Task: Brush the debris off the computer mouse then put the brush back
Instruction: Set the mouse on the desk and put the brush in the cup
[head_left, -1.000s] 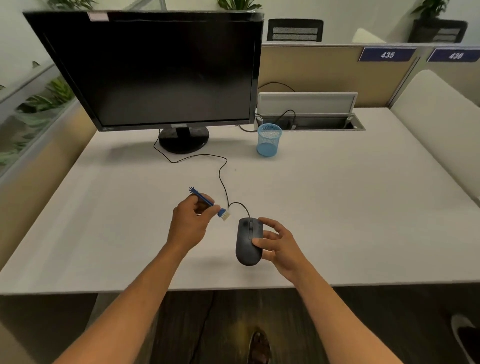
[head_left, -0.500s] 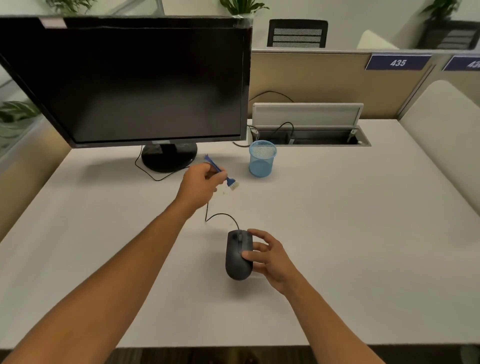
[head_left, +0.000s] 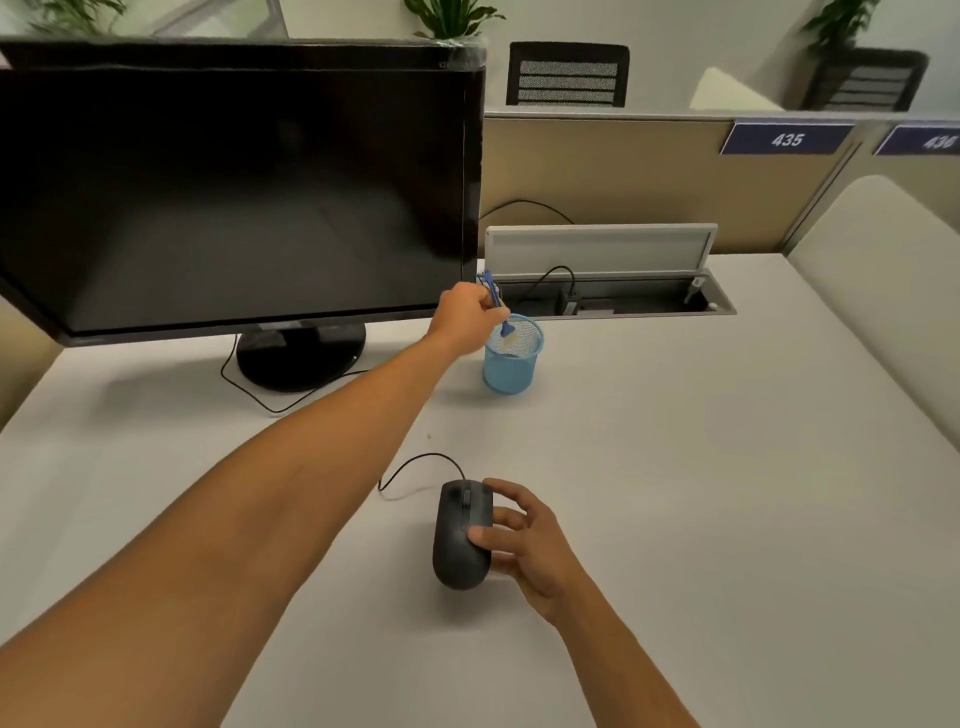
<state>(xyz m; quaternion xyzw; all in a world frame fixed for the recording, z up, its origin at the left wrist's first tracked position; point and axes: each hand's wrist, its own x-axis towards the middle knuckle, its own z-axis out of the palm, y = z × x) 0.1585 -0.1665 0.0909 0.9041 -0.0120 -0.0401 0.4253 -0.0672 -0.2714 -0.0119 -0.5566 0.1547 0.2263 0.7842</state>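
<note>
Left hand (head_left: 464, 315) pinches brush (head_left: 497, 302)

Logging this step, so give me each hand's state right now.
Left hand: pinches the brush, bristle end in the cup.
Right hand: fingers curled on the mouse, holding it.

An open-plan office: a monitor (head_left: 234, 192) at 11 o'clock, partition number plates (head_left: 787, 139) at 1 o'clock, mesh-backed chair (head_left: 567, 75) at 12.

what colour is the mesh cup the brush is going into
Light blue: the mesh cup shows best in the head view, with the blue brush at its rim.
</note>
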